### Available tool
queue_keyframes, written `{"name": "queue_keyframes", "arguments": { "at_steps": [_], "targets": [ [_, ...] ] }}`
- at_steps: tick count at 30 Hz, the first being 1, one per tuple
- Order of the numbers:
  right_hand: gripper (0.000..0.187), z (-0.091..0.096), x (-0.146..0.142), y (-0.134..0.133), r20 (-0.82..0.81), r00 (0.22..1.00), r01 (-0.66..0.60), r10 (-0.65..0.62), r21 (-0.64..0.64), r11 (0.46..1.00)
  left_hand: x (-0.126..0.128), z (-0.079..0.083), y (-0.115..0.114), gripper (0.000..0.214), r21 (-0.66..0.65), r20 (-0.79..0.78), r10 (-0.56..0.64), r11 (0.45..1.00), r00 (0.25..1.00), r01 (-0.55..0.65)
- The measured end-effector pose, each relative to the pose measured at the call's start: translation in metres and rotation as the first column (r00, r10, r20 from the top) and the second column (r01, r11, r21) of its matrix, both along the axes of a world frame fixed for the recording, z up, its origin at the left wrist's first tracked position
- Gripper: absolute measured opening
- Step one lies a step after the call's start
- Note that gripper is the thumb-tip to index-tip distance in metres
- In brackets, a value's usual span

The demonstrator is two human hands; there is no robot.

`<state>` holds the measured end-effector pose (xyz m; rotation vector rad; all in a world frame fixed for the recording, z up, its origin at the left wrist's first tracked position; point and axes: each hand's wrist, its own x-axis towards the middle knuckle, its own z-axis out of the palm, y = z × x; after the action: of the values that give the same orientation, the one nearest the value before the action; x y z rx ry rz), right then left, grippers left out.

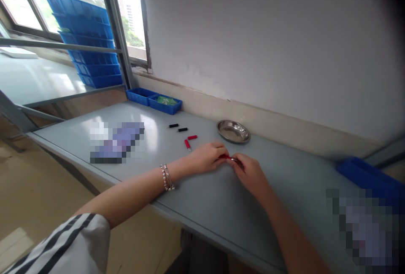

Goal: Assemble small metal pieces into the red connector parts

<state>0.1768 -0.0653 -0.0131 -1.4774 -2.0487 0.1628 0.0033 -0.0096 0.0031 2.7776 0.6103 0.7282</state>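
Observation:
Both my hands meet over the grey table. My left hand (210, 156) is closed, pinching a slim red piece (224, 156) whose kind I cannot make out. At its right end my right hand (253, 173) is closed on a small shiny metal part (233, 159); whether it is joined to the red piece is hidden by the fingers. Just beyond my left hand lie a red plug-like piece with a metal tip (187, 144) and a second red piece (192, 137). Two similar black pieces (182, 130) rest farther back.
A round steel dish (233, 132) stands near the wall behind my hands. Two small blue bins (165, 106) sit at the back left, one holding green packaging. Stacked blue crates (95, 57) rise beside the window. A blue bin (370, 177) is at the right; blurred items flank me.

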Motion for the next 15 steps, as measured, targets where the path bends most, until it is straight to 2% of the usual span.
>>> {"name": "queue_keyframes", "arguments": {
  "at_steps": [3,9,15],
  "targets": [
    [0.028,-0.0009,0.0004,0.0005,-0.011,1.000,-0.024,0.024,0.001,1.000,0.0001,0.0004,0.0000,0.023,0.000,-0.017,0.002,1.000,1.000,-0.002],
    [0.033,-0.0004,0.0005,0.0005,0.012,1.000,-0.028,0.028,0.017,0.999,0.0004,-0.0008,0.0002,0.024,0.006,-0.037,0.001,1.000,0.999,-0.001],
    [0.030,0.0001,-0.0017,-0.0007,0.013,1.000,-0.013,0.013,-0.045,0.999,0.0005,-0.0001,-0.0013,0.022,0.002,-0.089,0.022,1.000,0.996,-0.022]
  ]
}}
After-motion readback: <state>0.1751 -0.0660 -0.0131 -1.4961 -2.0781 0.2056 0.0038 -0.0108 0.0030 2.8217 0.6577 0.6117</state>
